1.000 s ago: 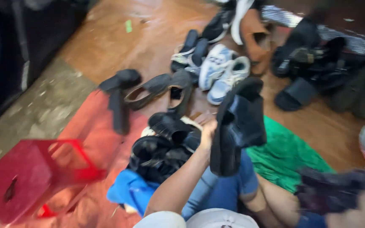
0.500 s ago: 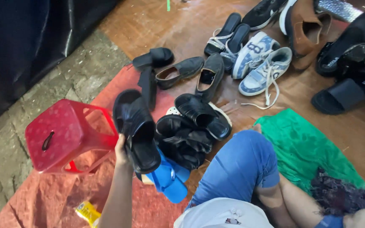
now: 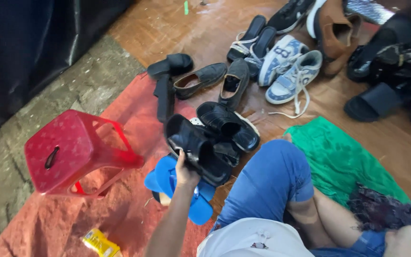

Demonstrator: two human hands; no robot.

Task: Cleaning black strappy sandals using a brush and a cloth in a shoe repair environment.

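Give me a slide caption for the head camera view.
Left hand holds a black sandal over blue flip-flops beside a red stool.

One head-worn camera looks steeply down, close over the floor (image 3: 177,28).

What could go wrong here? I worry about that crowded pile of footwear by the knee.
The left hand grips a black sandal by one edge only, so it may slip and drop onto the blue flip-flops below. Setting it on the heap of black sandals could topple or scatter pairs. The red plastic stool stands close beside the forearm; a wide swing might knock it. The right hand rests on dark cloth, away from the pile.
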